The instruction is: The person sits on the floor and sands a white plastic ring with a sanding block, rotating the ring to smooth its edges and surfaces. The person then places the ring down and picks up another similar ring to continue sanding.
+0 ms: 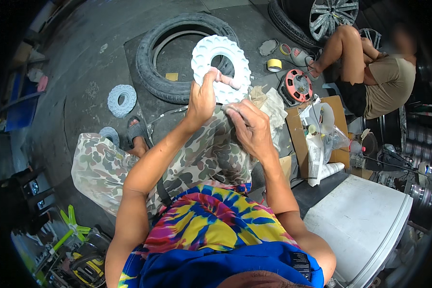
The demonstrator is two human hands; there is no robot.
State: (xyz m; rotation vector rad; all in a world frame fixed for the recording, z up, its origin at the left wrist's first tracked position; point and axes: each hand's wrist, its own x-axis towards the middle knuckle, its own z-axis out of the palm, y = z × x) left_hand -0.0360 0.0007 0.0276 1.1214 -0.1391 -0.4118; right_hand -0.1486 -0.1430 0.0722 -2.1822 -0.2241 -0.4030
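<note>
A white ring with a lugged, tyre-like edge is held up in front of me by my left hand. The thumb lies on its face and fingers reach through the centre hole, wrapped in something pinkish. Just below the ring's lower rim is my right hand, its fingers pinched together. A small greyish bit shows at those fingertips, too little of it to name. Two similar pale rings lie on the floor to the left: a whole one and a smaller one beside my sandalled foot, partly covered by my trouser leg.
A black tyre lies flat beyond the ring. To the right are a red cable reel, yellow tape, crumpled cloth, a full cardboard box and a white cabinet top. Another person sits at far right near wheel rims.
</note>
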